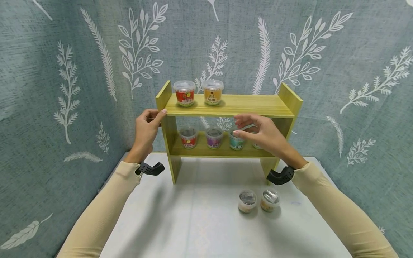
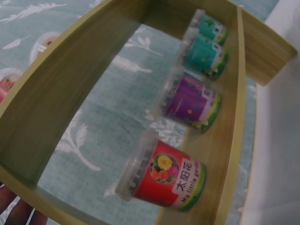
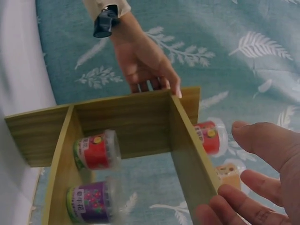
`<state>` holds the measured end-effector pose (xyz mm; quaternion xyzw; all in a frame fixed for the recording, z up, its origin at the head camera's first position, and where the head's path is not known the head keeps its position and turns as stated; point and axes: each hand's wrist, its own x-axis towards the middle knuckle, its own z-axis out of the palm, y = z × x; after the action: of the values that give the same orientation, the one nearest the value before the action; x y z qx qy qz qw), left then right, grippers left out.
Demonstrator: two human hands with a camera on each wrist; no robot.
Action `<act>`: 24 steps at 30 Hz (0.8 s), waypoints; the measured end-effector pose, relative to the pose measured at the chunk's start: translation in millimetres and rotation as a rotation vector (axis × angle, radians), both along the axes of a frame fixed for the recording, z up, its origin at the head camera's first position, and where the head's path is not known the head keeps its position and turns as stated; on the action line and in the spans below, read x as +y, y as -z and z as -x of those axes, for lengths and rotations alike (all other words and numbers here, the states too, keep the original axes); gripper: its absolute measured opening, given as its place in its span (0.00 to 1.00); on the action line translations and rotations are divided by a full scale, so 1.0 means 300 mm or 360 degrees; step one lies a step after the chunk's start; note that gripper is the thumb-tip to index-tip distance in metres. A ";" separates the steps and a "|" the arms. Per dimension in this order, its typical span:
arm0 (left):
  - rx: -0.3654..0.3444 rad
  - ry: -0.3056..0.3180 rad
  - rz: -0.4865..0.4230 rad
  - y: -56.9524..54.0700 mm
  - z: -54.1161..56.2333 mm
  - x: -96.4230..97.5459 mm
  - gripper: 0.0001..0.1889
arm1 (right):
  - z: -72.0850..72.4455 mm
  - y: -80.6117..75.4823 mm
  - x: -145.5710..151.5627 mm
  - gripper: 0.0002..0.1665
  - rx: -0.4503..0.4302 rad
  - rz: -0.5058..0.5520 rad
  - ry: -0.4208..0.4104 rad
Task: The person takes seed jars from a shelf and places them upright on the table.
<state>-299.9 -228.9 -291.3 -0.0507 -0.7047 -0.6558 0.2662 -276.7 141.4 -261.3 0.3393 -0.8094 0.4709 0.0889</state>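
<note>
My left hand [image 1: 146,130] grips the left side of a two-tier wooden shelf [image 1: 226,111], thumb at the upper board's front corner. In the right wrist view that hand [image 3: 147,61] is seen at the same side panel. My right hand [image 1: 259,130] hovers before the gap between the tiers, fingers loosely bent and holding nothing. On top stand a red-labelled cup [image 1: 185,95] and an orange-labelled cup [image 1: 213,93], both lidded. The lower board bears another red cup [image 1: 188,138], a purple cup [image 1: 214,138], a teal cup [image 1: 237,141] and one more cup, partly hidden behind my right hand.
Two cups with silvery tops, one left [image 1: 247,201] and one right [image 1: 270,200], stand on the white table [image 1: 206,229] in front of the shelf's right leg. A blue-green cloth with white leaf prints [image 1: 193,43] hangs behind and on both sides.
</note>
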 end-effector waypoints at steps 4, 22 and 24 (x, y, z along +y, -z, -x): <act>0.0020 0.0000 -0.0007 -0.001 -0.001 0.003 0.16 | 0.009 -0.019 -0.015 0.29 -0.0007 0.0035 -0.0002; 0.0022 -0.0023 -0.0015 0.000 -0.002 0.004 0.16 | 0.071 -0.125 -0.079 0.30 0.0007 0.0114 0.0034; 0.0022 -0.0024 -0.0009 0.002 -0.002 0.003 0.17 | 0.080 -0.136 -0.087 0.31 0.0006 0.0110 0.0055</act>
<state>-299.2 -227.9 -292.0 -0.0491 -0.7013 -0.6555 0.2760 -300.9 115.3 -220.5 0.3229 -0.7983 0.4963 0.1104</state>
